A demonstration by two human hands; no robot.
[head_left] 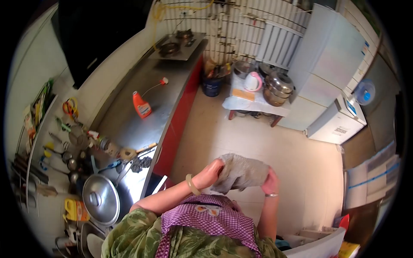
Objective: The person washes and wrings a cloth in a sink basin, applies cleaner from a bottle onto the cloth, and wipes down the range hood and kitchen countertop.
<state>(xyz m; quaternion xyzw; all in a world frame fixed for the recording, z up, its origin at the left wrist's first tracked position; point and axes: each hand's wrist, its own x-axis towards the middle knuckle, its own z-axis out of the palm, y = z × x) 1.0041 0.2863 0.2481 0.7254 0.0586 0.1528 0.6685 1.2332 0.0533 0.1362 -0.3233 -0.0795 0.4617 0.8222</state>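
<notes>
Fingers point(218, 167) apparently half-curled on grey cloth point(246, 170)

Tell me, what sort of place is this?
Probably a home kitchen: a stove sits on the metal counter, a lidded pan lies nearer, and a tall fridge stands across the room.

Open room past the grey cloth point(248, 170), low table point(232, 103) beyond as obstacle.

Pretty clearly a kitchen, what with the two-burner gas stove point(180, 46) on a steel counter point(122, 88), the tall fridge point(327, 56) and hanging ladles point(71, 164).
</notes>
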